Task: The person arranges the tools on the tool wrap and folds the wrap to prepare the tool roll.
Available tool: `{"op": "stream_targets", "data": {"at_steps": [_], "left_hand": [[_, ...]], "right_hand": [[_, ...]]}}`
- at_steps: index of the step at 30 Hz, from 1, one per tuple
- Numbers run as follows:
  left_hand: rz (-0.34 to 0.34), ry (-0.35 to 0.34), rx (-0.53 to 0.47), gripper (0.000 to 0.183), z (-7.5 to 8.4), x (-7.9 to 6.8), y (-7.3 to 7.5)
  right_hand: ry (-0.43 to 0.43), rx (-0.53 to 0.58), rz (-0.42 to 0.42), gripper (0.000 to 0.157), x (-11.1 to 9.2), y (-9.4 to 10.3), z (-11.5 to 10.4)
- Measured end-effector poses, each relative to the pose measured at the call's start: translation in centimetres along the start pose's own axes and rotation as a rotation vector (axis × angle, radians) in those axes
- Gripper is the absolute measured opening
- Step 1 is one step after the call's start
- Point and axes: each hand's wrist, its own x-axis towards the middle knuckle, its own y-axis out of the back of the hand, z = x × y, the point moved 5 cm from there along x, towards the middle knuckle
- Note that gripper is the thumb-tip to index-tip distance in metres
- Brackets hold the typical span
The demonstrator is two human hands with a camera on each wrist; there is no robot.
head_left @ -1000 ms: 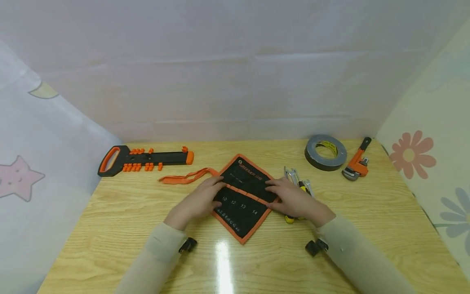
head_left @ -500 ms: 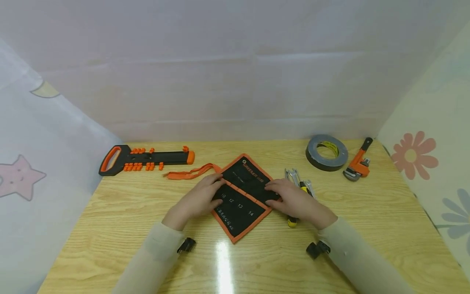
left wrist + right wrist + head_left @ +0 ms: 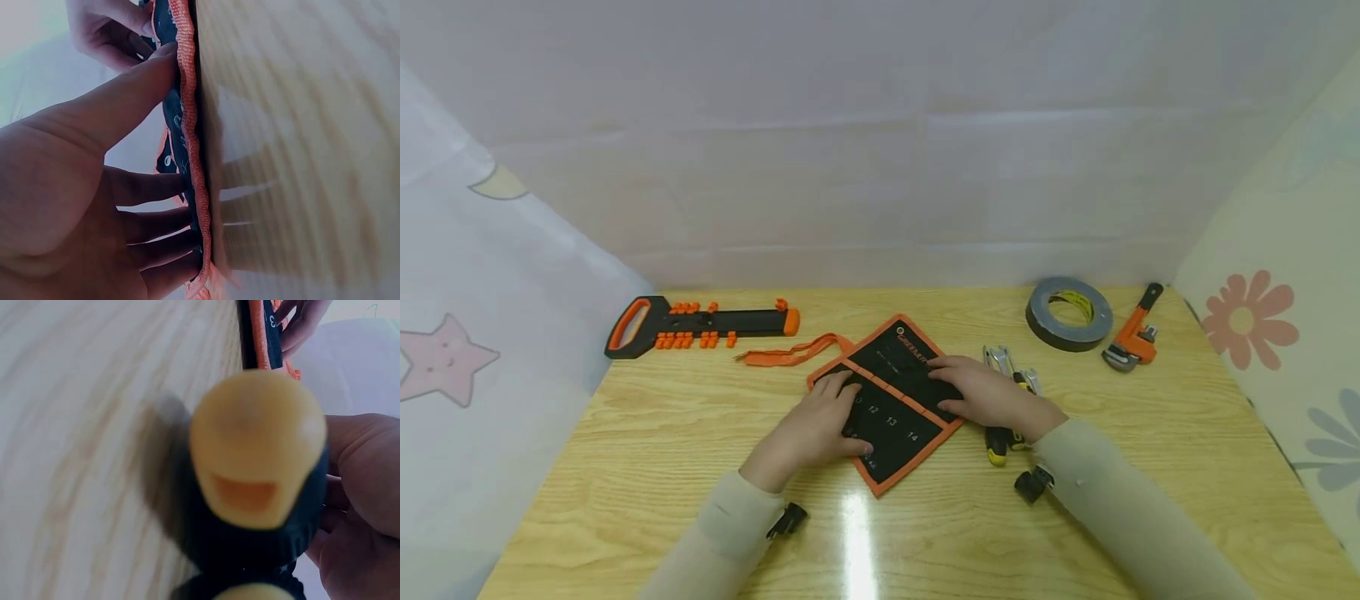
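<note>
Head view: black pouch point(image 3: 887, 398), orange edging point(image 3: 919, 458), pale printed numbers point(image 3: 891, 421).

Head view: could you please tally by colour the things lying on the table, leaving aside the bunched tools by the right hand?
Orange and black: 3 (clip rack, pouch with its orange strap, pipe wrench)
Grey with yellow inside: 1 (tape roll)
Total: 4

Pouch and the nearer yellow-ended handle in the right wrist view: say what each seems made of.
Pouch: apparently matte woven fabric; its orange edging shows a ribbed weave. Yellow-ended handle: probably smooth moulded plastic, given its rounded, softly shiny end; blur leaves rubber possible.
</note>
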Motion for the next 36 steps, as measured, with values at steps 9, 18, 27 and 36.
{"op": "stream_targets", "data": {"at_steps": [9, 18, 27, 36], "left_hand": [[0.001, 0.006, -0.05, 0.092, -1.1, -0.1, 0.4], [-0.013, -0.014, -0.079, 0.081, -2.2, 0.1, 0.8], [-0.07, -0.059, -0.096, 0.074, -3.1, 1.2, 1.1], [-0.094, -0.094, -0.135, 0.071, -3.5, 2.1, 1.4]], "right_hand": [[0.019, -0.008, -0.002, 0.053, 0.2, -0.2, -0.5], [0.02, -0.011, 0.043, 0.048, -0.8, -0.5, -0.9], [0.008, -0.015, 0.075, 0.044, -1.8, -0.9, -1.5], [-0.013, -0.038, 0.076, 0.045, -2.5, -1.4, -2.3]]}}
